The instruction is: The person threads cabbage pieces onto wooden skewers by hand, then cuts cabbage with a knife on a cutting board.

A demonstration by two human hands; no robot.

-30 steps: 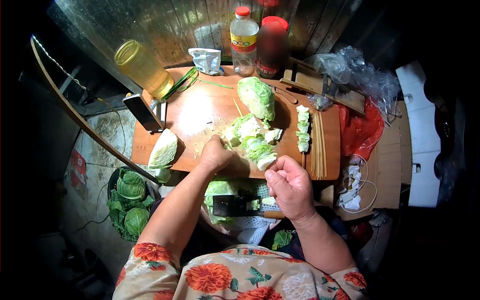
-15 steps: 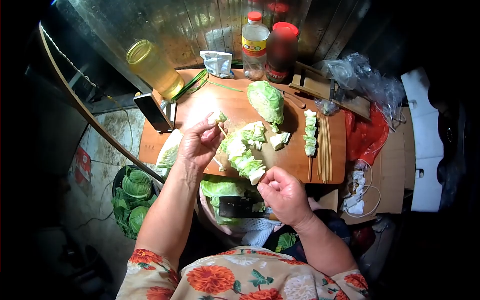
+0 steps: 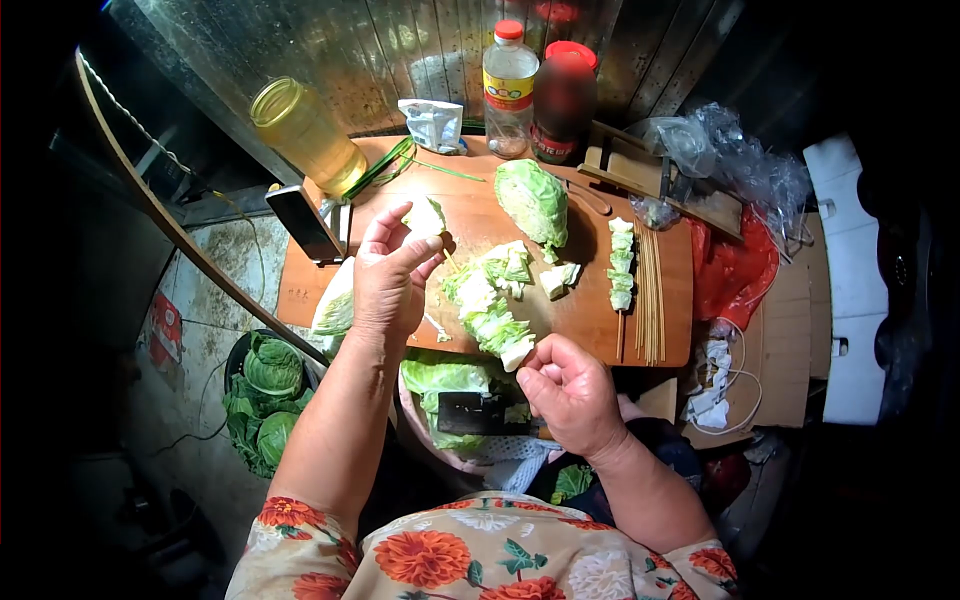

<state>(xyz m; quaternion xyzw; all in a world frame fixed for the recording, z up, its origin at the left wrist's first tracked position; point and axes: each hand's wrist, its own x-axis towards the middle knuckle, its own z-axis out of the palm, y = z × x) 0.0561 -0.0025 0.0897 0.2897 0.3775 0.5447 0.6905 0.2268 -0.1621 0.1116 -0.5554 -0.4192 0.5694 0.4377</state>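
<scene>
Between finger and thumb, my left hand (image 3: pixel 390 270) grips a small cabbage piece (image 3: pixel 426 216) above the board. A thin wooden skewer tip shows just below those fingers. My right hand (image 3: pixel 568 385) is closed at the lower end of the cabbage skewer (image 3: pixel 497 327), whose threaded pale green pieces slant up and left toward the left hand. Loose cabbage pieces (image 3: pixel 507 262) lie close behind it, partly overlapping it in view. Another cut piece (image 3: pixel 558 280) rests to the right, in front of a larger cabbage portion (image 3: pixel 532 203).
A finished-looking cabbage skewer (image 3: pixel 621 265) lies beside bare skewers (image 3: pixel 650 300) on the wooden board (image 3: pixel 580 335). A cleaver (image 3: pixel 480 413) rests over cabbage leaves near my lap. A phone (image 3: pixel 303 222), oil jar (image 3: pixel 310 135) and bottles (image 3: pixel 509 90) stand behind; cabbages (image 3: pixel 272 370) sit lower left.
My left hand has turned and its fingers have lifted, raising the cabbage piece slightly up and left. The right hand and the cabbage skewer stay nearly in place.
</scene>
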